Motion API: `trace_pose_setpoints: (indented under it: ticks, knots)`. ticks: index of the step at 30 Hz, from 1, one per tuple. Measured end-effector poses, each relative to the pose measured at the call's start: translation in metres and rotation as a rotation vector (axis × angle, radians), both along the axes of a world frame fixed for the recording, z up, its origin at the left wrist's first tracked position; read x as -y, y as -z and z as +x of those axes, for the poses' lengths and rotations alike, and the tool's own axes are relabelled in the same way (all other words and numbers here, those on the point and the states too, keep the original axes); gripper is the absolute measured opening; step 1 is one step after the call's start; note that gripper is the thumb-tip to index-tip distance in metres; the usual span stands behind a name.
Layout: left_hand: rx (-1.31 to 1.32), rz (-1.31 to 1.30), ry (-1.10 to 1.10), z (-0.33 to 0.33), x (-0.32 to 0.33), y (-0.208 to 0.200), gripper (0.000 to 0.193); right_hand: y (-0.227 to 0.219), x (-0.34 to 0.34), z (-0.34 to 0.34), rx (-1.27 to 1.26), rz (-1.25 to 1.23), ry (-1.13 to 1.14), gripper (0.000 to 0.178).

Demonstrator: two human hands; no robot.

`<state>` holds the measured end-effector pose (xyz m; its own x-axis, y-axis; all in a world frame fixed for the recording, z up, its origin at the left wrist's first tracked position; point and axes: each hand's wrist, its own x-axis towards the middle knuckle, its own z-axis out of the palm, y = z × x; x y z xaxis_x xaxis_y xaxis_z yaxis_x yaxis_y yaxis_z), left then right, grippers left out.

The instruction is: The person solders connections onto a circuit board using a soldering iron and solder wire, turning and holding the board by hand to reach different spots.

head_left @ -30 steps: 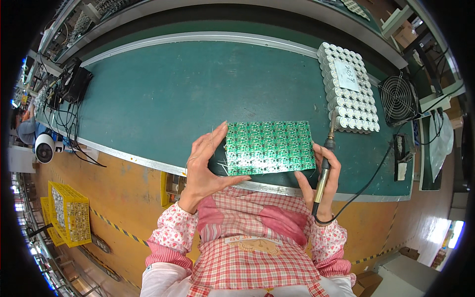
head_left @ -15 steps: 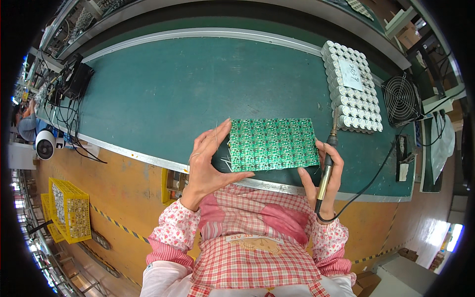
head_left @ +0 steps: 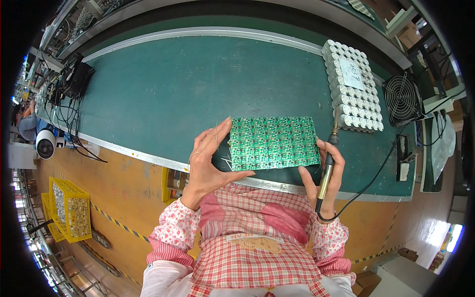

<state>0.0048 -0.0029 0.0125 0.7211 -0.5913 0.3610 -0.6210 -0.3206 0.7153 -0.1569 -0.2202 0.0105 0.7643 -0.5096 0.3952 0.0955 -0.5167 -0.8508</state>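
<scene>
A green printed circuit board panel [head_left: 274,143], covered in rows of small components, is at the bench's front edge. My left hand [head_left: 205,156] grips its left edge, fingers at the far corner and thumb along the near side. A thin, pale wire [head_left: 216,136] runs by the left fingers. In my right hand [head_left: 329,173] lies a soldering iron [head_left: 324,182], its tip pointing away from me and its black cord hanging below. The right fingers and thumb also rest by the panel's right edge. Thin white strips [head_left: 226,161] show beside the panel's left side.
A block of white cylindrical cells [head_left: 352,86] with a paper label stands at the back right of the green bench [head_left: 163,84]. Beside it are a black fan [head_left: 402,100] and a small holder [head_left: 405,158]. Black cables [head_left: 74,119] hang at the left; a yellow crate [head_left: 71,210] stands beyond.
The panel's far edge has tipped very slightly. Both hands keep nearly the same places and holds.
</scene>
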Motion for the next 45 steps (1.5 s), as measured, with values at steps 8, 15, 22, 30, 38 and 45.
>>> trace_pose_setpoints:
  ticks: [8,15,22,30,38,45]
  knots:
    - [0.007,0.003,-0.003,-0.0007,0.0001,0.0003,0.103,-0.0011,-0.0007,0.0006,0.012,0.000,-0.011,0.066]
    - [0.004,0.004,0.003,0.0004,-0.0007,0.0000,0.103,0.0009,-0.0003,0.0008,-0.002,0.014,-0.007,0.067]
    - [0.008,0.008,0.020,0.0020,-0.0006,0.0012,0.103,-0.0009,0.0008,0.0013,0.007,0.006,-0.005,0.068]
    - [-0.005,0.006,0.026,0.0000,-0.0014,0.0000,0.103,0.0000,0.0023,-0.0001,0.009,-0.007,-0.014,0.067]
    - [-0.012,-0.001,0.015,0.0007,-0.0014,0.0019,0.107,-0.0010,0.0038,0.0016,0.003,-0.022,-0.012,0.067]
    - [-0.016,0.010,0.010,0.0013,-0.0009,0.0023,0.107,-0.0028,0.0030,0.0031,-0.010,-0.017,0.001,0.066]
